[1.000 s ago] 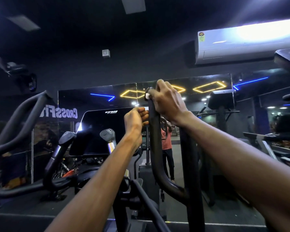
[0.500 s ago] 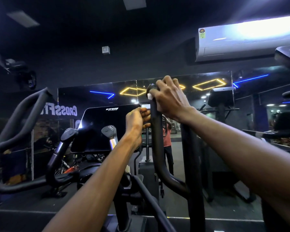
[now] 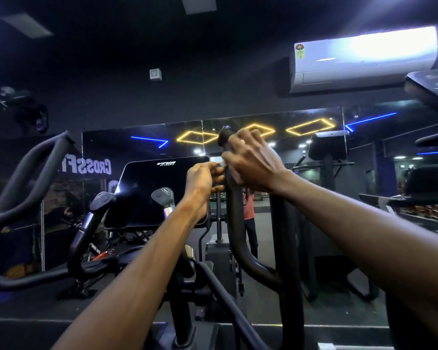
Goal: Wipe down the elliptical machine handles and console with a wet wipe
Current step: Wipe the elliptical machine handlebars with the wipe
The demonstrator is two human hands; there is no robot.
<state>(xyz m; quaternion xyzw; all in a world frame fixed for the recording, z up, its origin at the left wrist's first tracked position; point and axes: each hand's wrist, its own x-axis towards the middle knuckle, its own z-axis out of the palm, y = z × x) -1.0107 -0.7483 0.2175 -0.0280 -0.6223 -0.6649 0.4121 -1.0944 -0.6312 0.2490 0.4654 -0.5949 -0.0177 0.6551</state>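
Observation:
The elliptical's black right handle (image 3: pixel 234 223) rises in a curve at the centre. My right hand (image 3: pixel 253 165) is wrapped around it just below its rounded tip. A small pale bit of the wet wipe (image 3: pixel 221 163) shows under that thumb, and the rest is hidden in the palm. My left hand (image 3: pixel 202 180) is closed against the handle's left side, right below and touching the right hand. The dark console screen (image 3: pixel 149 195) stands to the left, behind two short grips (image 3: pixel 163 194).
The long left handle (image 3: pixel 23 178) sweeps across the left side. A wall mirror (image 3: pixel 301 173) ahead reflects ceiling lights and a person in a red top. A second machine's console (image 3: pixel 433 92) juts in at the upper right, below an air conditioner (image 3: pixel 359 59).
My right hand has slid a little down the handle, so the handle's tip now shows above the fingers. The left hand has stayed beside the handle.

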